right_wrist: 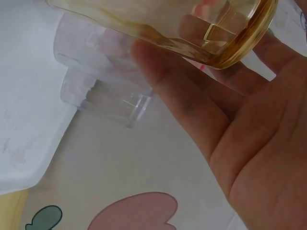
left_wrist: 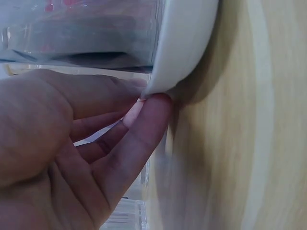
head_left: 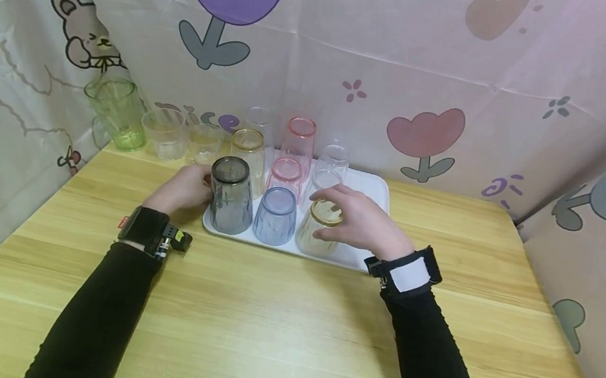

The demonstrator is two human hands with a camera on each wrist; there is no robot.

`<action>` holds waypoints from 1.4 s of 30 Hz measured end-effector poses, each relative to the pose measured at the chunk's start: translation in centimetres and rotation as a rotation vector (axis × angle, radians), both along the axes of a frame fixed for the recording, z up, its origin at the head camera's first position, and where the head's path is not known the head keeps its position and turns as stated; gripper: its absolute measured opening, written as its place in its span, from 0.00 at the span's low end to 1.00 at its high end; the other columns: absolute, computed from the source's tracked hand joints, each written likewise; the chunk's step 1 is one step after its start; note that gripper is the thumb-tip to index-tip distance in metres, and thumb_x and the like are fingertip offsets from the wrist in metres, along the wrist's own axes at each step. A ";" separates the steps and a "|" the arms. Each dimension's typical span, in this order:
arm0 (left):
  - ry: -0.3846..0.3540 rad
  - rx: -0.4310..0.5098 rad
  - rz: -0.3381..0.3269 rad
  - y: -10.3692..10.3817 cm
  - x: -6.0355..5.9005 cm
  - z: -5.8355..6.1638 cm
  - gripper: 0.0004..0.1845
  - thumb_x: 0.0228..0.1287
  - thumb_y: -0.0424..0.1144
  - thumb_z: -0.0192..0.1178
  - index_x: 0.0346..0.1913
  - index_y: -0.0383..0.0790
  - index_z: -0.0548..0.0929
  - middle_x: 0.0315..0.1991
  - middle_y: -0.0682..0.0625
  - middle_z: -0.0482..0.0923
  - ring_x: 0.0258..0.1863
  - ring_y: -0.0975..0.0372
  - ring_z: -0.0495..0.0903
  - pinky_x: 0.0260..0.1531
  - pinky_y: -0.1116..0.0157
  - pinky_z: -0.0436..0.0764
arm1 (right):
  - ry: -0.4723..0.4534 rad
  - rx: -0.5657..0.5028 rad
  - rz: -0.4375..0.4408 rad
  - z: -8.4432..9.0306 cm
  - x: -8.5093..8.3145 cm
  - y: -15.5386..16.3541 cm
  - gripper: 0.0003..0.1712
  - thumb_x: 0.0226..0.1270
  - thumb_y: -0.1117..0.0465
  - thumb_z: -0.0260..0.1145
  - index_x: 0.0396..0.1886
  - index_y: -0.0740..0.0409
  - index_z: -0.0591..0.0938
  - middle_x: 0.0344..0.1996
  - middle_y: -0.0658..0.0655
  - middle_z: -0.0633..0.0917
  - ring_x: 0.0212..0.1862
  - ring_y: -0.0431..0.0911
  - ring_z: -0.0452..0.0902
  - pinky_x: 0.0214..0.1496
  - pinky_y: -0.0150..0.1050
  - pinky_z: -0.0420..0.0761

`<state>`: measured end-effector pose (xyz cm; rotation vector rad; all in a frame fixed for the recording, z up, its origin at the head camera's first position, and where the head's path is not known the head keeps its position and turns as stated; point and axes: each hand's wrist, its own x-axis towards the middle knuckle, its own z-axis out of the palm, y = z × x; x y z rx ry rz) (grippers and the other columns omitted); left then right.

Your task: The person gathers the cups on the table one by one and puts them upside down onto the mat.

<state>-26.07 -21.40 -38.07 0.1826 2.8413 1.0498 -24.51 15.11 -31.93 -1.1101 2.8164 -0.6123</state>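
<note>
A white tray point(head_left: 377, 188) on the wooden table carries several upturned plastic cups. My left hand point(head_left: 183, 190) is at the tray's left edge beside the grey cup point(head_left: 231, 196). In the left wrist view, the thumb and a finger of that hand point(left_wrist: 72, 143) pinch the tray rim point(left_wrist: 184, 43). My right hand point(head_left: 356, 221) curls over the amber cup point(head_left: 313, 241) at the tray's front right. In the right wrist view, the fingers point(right_wrist: 230, 134) lie against that amber cup point(right_wrist: 168, 24).
Also on the tray are a blue cup point(head_left: 275, 216), two pink cups point(head_left: 285, 176), a gold-rimmed cup point(head_left: 248, 147) and clear cups point(head_left: 333, 158). A green glass point(head_left: 116, 110) and two clear glasses point(head_left: 165, 133) stand off the tray at the back left. Patterned curtains enclose the table.
</note>
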 end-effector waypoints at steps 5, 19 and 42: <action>0.003 0.007 -0.001 0.1 0.1 0.1 0.17 0.60 0.24 0.55 0.53 0.29 0.82 0.47 0.34 0.84 0.43 0.47 0.84 0.41 0.57 0.84 | -0.005 0.014 -0.003 -0.5 -0.2 -0.2 0.36 0.55 0.54 0.83 0.64 0.53 0.82 0.58 0.56 0.84 0.53 0.53 0.83 0.54 0.48 0.84; 0.012 0.021 -0.007 0.3 0.1 0.2 0.17 0.60 0.23 0.53 0.51 0.28 0.82 0.46 0.34 0.84 0.44 0.47 0.84 0.40 0.57 0.85 | -0.025 0.019 0.000 -0.6 -0.2 -0.5 0.38 0.53 0.55 0.83 0.65 0.54 0.81 0.61 0.58 0.82 0.55 0.55 0.83 0.58 0.51 0.83; 0.613 0.219 0.383 -2.0 0.9 2.2 0.20 0.68 0.29 0.62 0.62 0.30 0.77 0.56 0.40 0.73 0.46 0.55 0.79 0.42 0.73 0.79 | 0.375 -0.424 -0.035 0.4 -0.2 0.7 0.23 0.64 0.64 0.76 0.58 0.62 0.83 0.56 0.58 0.83 0.54 0.51 0.81 0.50 0.48 0.86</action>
